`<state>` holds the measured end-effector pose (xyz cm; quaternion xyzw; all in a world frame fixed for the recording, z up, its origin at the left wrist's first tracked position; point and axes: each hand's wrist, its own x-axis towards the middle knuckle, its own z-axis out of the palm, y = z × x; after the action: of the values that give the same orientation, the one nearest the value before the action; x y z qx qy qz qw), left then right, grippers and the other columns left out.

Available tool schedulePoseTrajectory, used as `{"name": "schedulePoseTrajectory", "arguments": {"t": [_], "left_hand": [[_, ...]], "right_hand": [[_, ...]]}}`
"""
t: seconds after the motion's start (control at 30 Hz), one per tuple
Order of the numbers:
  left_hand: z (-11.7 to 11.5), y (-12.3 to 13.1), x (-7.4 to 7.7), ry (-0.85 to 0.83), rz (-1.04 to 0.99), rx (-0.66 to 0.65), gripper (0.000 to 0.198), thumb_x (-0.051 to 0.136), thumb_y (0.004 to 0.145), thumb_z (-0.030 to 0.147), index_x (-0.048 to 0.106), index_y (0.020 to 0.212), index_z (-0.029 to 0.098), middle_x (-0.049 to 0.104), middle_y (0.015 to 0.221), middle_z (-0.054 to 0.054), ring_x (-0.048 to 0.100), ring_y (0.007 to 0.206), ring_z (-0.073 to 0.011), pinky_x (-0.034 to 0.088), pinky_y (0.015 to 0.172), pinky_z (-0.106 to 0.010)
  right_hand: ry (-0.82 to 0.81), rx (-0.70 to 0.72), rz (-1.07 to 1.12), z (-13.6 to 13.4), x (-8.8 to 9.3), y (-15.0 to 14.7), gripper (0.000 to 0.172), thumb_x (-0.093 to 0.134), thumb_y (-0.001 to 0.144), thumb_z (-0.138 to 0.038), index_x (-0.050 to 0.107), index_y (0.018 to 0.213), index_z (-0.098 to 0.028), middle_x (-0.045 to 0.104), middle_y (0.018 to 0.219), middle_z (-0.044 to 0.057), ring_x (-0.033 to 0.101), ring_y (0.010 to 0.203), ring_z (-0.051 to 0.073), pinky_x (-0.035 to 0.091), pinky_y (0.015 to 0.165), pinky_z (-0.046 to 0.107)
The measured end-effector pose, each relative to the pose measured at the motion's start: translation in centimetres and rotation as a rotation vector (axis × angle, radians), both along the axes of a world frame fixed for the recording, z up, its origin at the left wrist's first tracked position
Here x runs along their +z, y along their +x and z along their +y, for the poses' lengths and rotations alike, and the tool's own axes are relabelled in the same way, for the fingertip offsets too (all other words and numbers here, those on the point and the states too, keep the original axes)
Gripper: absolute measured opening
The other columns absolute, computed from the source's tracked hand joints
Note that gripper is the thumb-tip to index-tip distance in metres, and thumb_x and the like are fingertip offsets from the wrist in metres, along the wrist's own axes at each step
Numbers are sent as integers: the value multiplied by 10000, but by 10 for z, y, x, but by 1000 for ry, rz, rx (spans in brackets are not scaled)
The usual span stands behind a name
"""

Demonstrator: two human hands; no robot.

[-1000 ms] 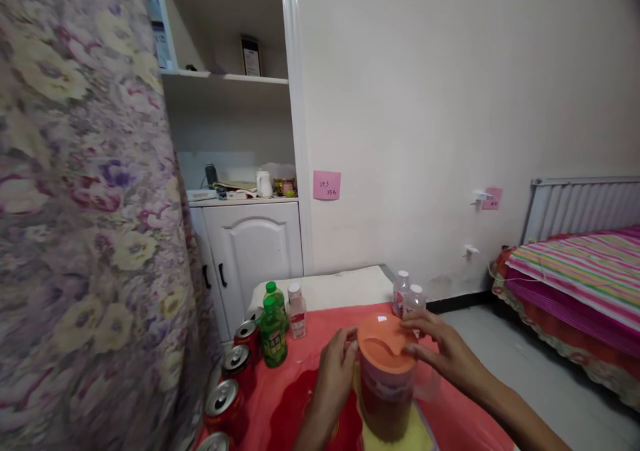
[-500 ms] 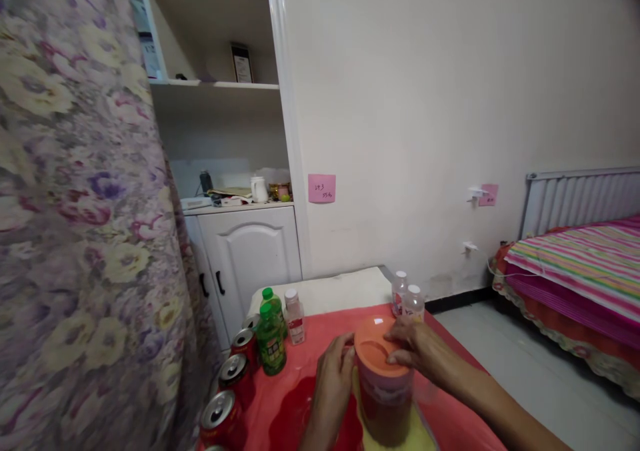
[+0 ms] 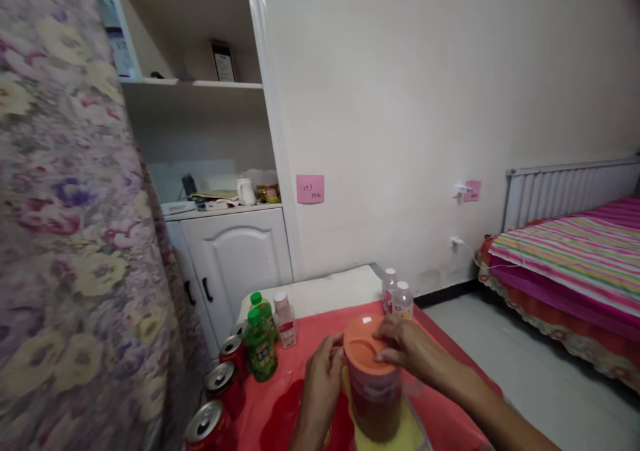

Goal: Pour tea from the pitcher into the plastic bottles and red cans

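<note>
A clear plastic jar of brownish liquid stands upright in front of me, with an orange lid on top. My left hand is curled against the lid's left edge and the jar's upper side. From the right, my right hand grips the raised middle of the lid with thumb and fingers. Under the jar lies a yellow cloth. Beside it, partly hidden by my left forearm, is a red scalloped bowl.
Along the table's left side stand several red cans, green-capped bottles and a clear white-capped bottle. Two more clear bottles are at the back right. A floral curtain hangs left; a bed is right.
The whole view has shifted, so things appear a little further left. Both hands keep their places on the lid and jar; the lid looks much the same.
</note>
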<state>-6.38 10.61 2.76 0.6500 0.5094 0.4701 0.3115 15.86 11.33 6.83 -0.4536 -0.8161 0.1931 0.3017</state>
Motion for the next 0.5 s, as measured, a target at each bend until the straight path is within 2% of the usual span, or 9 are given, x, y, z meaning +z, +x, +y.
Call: {"name": "schedulePoseTrajectory", "arguments": {"t": [0.1,0.2,0.3,0.37,0.43,0.5], "left_hand": [[0,0,-7,-19,-83,33,437,500,873,434,645,1183,162,738,1267,-186,712,1125,-290,542,1006,-454],[0,2,-14,-65,-204,103,548,529,865,493,597,1282,145,699,1340,-196,661,1244,-307,509,1085,-475],[-3,7,-13,-144,-293,117,608,532,894,529,554,1381,167,619,1470,-168,554,1392,-294,438,1176,-458],[-5,12,-11,-182,-313,95,610,518,919,559,539,1423,216,551,1550,-116,470,1466,-270,372,1230,-434],[-8,18,-10,-187,-329,75,610,487,940,589,532,1441,245,501,1595,-77,408,1507,-252,313,1264,-416],[-9,23,-10,-188,-349,73,623,466,947,604,528,1447,238,484,1607,-72,394,1515,-251,292,1276,-428]], "right_hand": [[77,-19,256,-6,-10,12,261,728,854,-260,744,1110,-212,709,1118,95,654,1026,258,495,925,379],[146,-214,485,-14,-39,28,309,645,908,-407,697,1164,-243,700,1131,89,638,983,251,494,911,394],[-7,-407,649,-23,-77,37,380,637,875,-547,685,1086,-235,717,1105,93,646,1021,284,503,918,414],[-128,-408,748,-28,-96,34,424,655,820,-616,681,976,-222,728,998,80,669,980,295,529,883,405],[-206,-382,815,-31,-105,27,429,639,812,-646,671,905,-228,725,922,58,674,956,290,539,857,378],[-250,-396,868,-32,-107,19,443,622,810,-673,668,888,-239,727,912,48,668,952,279,535,857,356]]}}
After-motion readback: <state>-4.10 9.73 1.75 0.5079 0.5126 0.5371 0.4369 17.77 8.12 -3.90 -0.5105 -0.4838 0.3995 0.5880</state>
